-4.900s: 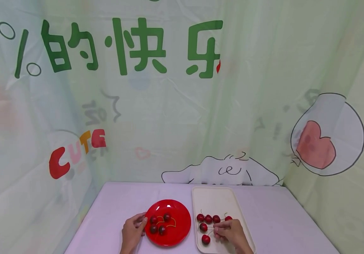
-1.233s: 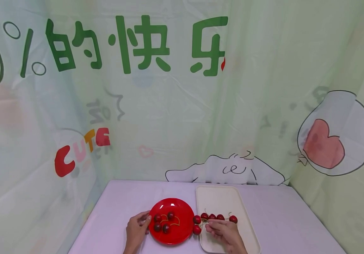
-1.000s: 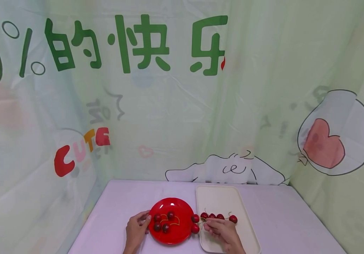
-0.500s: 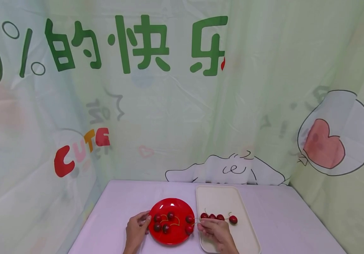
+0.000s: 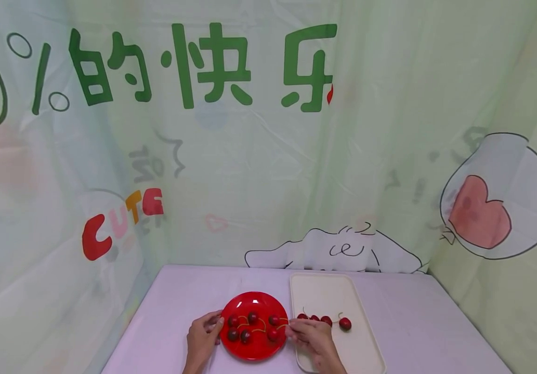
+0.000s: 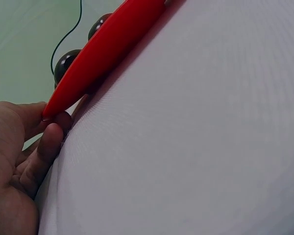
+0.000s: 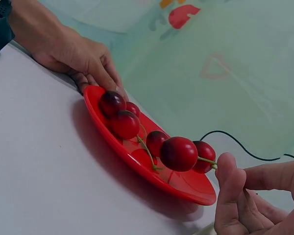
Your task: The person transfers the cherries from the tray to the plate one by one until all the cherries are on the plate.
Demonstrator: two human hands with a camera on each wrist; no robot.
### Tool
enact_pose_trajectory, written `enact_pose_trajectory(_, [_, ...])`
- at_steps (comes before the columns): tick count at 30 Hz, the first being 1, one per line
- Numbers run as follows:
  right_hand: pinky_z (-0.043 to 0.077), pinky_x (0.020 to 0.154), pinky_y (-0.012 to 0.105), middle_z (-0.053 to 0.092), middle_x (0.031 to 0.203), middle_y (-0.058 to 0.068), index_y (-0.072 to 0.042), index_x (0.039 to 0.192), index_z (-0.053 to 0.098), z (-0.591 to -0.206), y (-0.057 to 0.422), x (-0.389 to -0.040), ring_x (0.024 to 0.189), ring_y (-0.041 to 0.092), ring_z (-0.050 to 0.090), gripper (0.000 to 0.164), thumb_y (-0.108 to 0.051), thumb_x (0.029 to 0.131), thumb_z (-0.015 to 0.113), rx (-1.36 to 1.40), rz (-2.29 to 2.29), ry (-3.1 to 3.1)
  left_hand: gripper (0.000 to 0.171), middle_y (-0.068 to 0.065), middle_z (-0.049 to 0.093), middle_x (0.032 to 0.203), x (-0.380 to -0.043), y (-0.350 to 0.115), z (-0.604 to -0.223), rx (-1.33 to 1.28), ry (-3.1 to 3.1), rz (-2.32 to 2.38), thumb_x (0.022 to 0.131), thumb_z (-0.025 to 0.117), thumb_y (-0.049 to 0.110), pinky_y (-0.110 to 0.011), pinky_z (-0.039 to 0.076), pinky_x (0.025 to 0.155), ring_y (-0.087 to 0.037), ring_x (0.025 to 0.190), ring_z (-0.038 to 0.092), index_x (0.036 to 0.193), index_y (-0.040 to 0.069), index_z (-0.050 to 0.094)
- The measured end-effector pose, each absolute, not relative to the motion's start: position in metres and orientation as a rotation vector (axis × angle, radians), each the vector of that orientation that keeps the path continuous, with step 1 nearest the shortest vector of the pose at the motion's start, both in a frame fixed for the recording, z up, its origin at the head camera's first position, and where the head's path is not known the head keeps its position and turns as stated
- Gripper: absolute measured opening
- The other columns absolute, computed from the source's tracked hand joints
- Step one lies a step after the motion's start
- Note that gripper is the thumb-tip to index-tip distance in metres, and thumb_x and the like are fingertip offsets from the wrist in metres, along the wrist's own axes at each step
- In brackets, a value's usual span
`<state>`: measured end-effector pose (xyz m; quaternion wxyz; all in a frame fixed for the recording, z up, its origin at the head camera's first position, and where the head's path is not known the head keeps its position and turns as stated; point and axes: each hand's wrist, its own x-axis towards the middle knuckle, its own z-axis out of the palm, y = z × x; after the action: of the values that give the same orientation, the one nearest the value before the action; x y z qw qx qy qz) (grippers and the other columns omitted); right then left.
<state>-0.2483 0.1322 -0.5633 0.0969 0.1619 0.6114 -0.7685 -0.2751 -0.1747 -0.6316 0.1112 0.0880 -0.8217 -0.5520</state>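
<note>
My left hand [image 5: 201, 337] pinches the left rim of a round red plate [image 5: 254, 352], thumb on top and fingers beneath, as the left wrist view shows. Several dark red cherries [image 5: 233, 335] with stems lie in the plate's left half. With thumb and fingertips my right hand [image 5: 314, 340] pinches the stem ends of two cherries [image 7: 179, 153] joined there. These two are over the plate's right side, and the hand is at the right rim. In the right wrist view, one of them partly covers the other.
A cream rectangular tray [image 5: 324, 291] stands right of the plate, under my right forearm. It bears a row of several cherries [image 5: 326, 321], partly hidden by the hand, and a separate one [image 5: 345, 324] at the right. A printed curtain [image 5: 268, 182] stands behind the white table [image 5: 193, 291].
My right hand has taken two cherries by their stems from the tray and moved them left, across the plate's right rim and over the plate. My left hand has kept its grip on the rim.
</note>
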Motion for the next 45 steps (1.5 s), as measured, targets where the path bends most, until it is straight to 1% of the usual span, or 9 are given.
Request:
enact_pose_trajectory(7, [0.067, 0.077, 0.026, 0.084, 0.091, 0.013, 0.015, 0.131, 0.069, -0.557, 0.123, -0.249, 0.08, 0.019, 0.083, 0.041, -0.009, 0.1, 0.08, 0.508, -2.269, 1.808, 0.031, -0.012, 0.081, 0.109, -0.276, -0.175, -0.633, 0.248, -2.416, -1.621, 0.102, 0.078, 0.015, -0.023, 0.057, 0.056, -0.014, 0.058, 0.064, 0.132, 0.007, 0.078])
enact_pose_trajectory(12, [0.066, 0.077, 0.025, 0.084, 0.092, 0.014, 0.015, 0.131, 0.069, -0.557, 0.118, -0.252, 0.081, 0.02, 0.083, 0.04, -0.009, 0.1, 0.079, 0.515, -2.27, 1.799, 0.03, -0.011, 0.081, 0.109, -0.275, -0.175, -0.631, 0.265, -2.415, -1.618, 0.103, 0.077, 0.015, -0.022, 0.057, 0.056, -0.013, 0.059, 0.064, 0.132, 0.008, 0.078])
enact_pose_trajectory(14, [0.066, 0.077, 0.025, 0.084, 0.091, 0.014, 0.015, 0.13, 0.069, -0.558, 0.115, -0.253, 0.081, 0.02, 0.084, 0.039, -0.009, 0.1, 0.079, 0.527, -2.268, 1.801, 0.03, -0.011, 0.08, 0.109, -0.275, -0.174, -0.63, 0.264, -2.412, -1.619, 0.102, 0.077, 0.014, -0.022, 0.057, 0.056, -0.013, 0.059, 0.064, 0.132, 0.006, 0.078])
enact_pose_trajectory(23, [0.066, 0.075, 0.027, 0.083, 0.091, 0.017, 0.016, 0.129, 0.069, -0.56, 0.105, -0.256, 0.08, 0.023, 0.084, 0.038, -0.007, 0.1, 0.078, 0.545, -2.245, 1.867, 0.031, -0.009, 0.08, 0.109, -0.278, -0.175, -0.633, 0.295, -2.432, -1.618, 0.103, 0.076, 0.012, -0.024, 0.058, 0.057, -0.013, 0.06, 0.064, 0.134, 0.007, 0.077])
enact_pose_trajectory(31, [0.065, 0.067, 0.027, 0.082, 0.083, 0.016, 0.015, 0.117, 0.072, -0.57, 0.097, -0.261, 0.071, 0.023, 0.082, 0.027, -0.001, 0.097, 0.079, 0.531, -2.287, 1.992, 0.031, -0.009, 0.08, 0.108, -0.278, -0.175, -0.633, 0.274, -2.428, -1.62, 0.103, 0.076, 0.012, -0.024, 0.059, 0.057, -0.014, 0.06, 0.064, 0.133, 0.007, 0.077])
enact_pose_trajectory(36, [0.065, 0.065, 0.027, 0.08, 0.078, 0.013, 0.01, 0.109, 0.076, -0.581, 0.093, -0.266, 0.067, 0.021, 0.081, 0.017, 0.002, 0.094, 0.079, 0.584, -2.208, 2.147, 0.029, -0.008, 0.08, 0.106, -0.276, -0.175, -0.632, 0.274, -2.419, -1.616, 0.102, 0.076, 0.011, -0.024, 0.057, 0.055, -0.014, 0.059, 0.064, 0.131, 0.007, 0.078])
enact_pose_trajectory(37, [0.065, 0.064, 0.027, 0.08, 0.078, 0.012, 0.009, 0.107, 0.077, -0.582, 0.092, -0.267, 0.066, 0.021, 0.081, 0.015, 0.002, 0.094, 0.079, 0.597, -2.186, 2.174, 0.029, -0.009, 0.08, 0.106, -0.276, -0.175, -0.631, 0.268, -2.419, -1.608, 0.102, 0.076, 0.011, -0.024, 0.057, 0.055, -0.014, 0.059, 0.064, 0.131, 0.006, 0.078])
enact_pose_trajectory(43, [0.064, 0.06, 0.028, 0.078, 0.074, 0.015, 0.011, 0.1, 0.076, -0.574, 0.09, -0.263, 0.061, 0.022, 0.079, 0.01, 0.005, 0.092, 0.079, 0.577, -2.119, 2.28, 0.03, -0.01, 0.08, 0.107, -0.275, -0.173, -0.629, 0.288, -2.421, -1.612, 0.103, 0.076, 0.01, -0.024, 0.057, 0.056, -0.014, 0.06, 0.064, 0.133, 0.005, 0.077])
enact_pose_trajectory(45, [0.064, 0.059, 0.027, 0.078, 0.072, 0.014, 0.011, 0.098, 0.076, -0.571, 0.089, -0.262, 0.06, 0.02, 0.078, 0.01, 0.005, 0.091, 0.079, 0.575, -2.107, 2.294, 0.031, -0.009, 0.08, 0.108, -0.275, -0.173, -0.628, 0.301, -2.424, -1.619, 0.103, 0.076, 0.011, -0.023, 0.057, 0.056, -0.014, 0.061, 0.064, 0.133, 0.006, 0.077])
